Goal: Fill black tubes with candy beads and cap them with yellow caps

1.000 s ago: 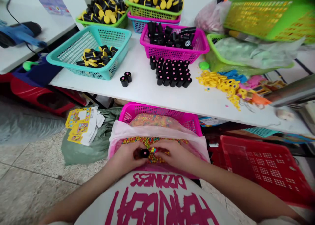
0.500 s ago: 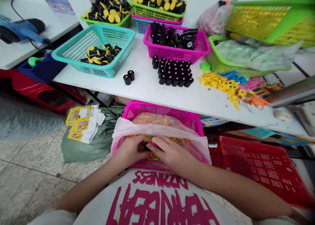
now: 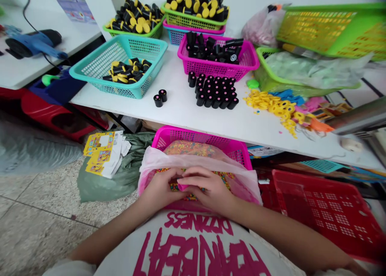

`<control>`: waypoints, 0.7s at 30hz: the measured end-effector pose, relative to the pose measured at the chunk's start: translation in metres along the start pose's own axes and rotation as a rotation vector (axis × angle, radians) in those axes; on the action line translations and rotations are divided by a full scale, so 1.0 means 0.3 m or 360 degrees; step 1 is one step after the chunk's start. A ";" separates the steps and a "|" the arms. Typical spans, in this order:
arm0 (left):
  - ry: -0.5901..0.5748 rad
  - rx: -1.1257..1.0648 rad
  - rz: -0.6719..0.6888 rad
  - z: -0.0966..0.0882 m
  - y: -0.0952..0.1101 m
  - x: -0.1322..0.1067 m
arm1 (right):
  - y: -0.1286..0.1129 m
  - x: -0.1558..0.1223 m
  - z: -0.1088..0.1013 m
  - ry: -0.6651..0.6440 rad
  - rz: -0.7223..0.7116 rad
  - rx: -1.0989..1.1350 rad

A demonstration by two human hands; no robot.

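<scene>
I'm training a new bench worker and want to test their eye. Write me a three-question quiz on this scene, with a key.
1. True or false: on the white table, two black tubes stand to the picture's left of a larger group of black tubes.
2. What colour is the basket around the small coloured balls?
A) teal
B) pink
C) red
3. Fill in: a pink piece shows between the fingers of the person's ____ hand.

Key
1. True
2. B
3. right hand
</scene>
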State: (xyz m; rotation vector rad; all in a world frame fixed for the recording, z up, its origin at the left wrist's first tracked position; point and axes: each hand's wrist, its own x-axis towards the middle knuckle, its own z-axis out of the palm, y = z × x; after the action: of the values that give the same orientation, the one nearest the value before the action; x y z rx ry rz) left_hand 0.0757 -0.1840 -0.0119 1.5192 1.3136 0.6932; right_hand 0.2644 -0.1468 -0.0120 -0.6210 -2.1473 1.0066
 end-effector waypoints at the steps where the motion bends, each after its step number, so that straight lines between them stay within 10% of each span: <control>1: -0.0010 -0.0015 0.0004 -0.001 0.000 0.002 | -0.002 -0.002 -0.001 0.0013 -0.0005 0.0005; 9: -0.0076 0.0184 -0.0002 -0.010 0.015 0.023 | -0.021 -0.010 -0.082 0.0064 0.0200 -0.0088; 14: -0.0096 0.0118 0.0087 -0.117 0.080 0.029 | -0.001 -0.066 -0.168 -0.0428 0.0622 -0.0368; 21: 0.0825 0.0535 0.0041 -0.396 0.099 0.283 | 0.129 -0.145 -0.088 -0.0931 0.1032 -0.1076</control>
State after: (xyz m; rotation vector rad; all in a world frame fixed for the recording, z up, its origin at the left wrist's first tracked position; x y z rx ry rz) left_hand 0.0043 -0.0657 0.0441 1.6874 1.8754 0.9618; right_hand 0.3177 -0.1399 -0.0466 -1.5797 -2.9188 0.8092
